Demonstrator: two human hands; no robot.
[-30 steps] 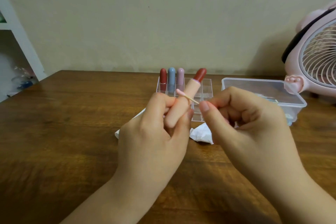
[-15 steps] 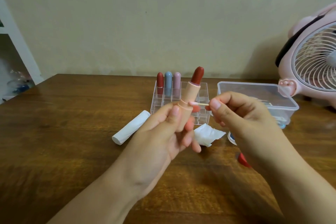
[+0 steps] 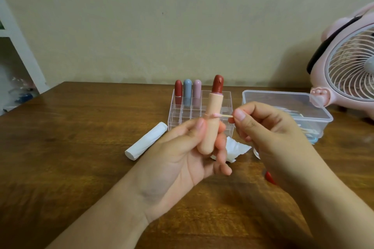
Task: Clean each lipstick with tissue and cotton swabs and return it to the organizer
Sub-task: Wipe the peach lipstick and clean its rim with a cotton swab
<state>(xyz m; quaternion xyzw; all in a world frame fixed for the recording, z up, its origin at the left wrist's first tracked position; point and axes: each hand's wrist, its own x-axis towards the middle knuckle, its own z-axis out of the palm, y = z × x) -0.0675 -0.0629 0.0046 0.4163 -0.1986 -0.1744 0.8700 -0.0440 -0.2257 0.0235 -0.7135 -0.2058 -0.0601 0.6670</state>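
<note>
While the left hand (image 3: 182,153) grips a peach-coloured plastic lipstick tube (image 3: 210,125) between thumb and curled fingers, the tube stands nearly upright, its long axis tipped slightly right, with the extended brick-red bullet (image 3: 217,85) pointing up toward the wall. The right hand (image 3: 269,133) pinches a thin wooden cotton swab (image 3: 221,115) between thumb and forefinger; the swab lies almost level, its pink-stained tip touching the ring seam on the tube's right side.

Just behind the tube sits a clear acrylic gridded organizer (image 3: 202,111), with a red capped lipstick (image 3: 178,91), a blue-grey one (image 3: 187,91) and a mauve one (image 3: 197,91) standing upright in its back row. Left of the organizer lies a white rolled tissue (image 3: 146,140), angled toward its near corner. A crumpled white tissue piece (image 3: 235,148) lies in front of it, partly hidden by fingers. Right of the organizer is a clear plastic box (image 3: 283,105) holding swabs, and beyond that a pink table fan (image 3: 348,70) at the frame's edge. A small red object (image 3: 270,178) peeks from under the right wrist.

The dark wooden table (image 3: 70,157) has bare room left of the organizer, and meets a plain beige wall (image 3: 162,22).
</note>
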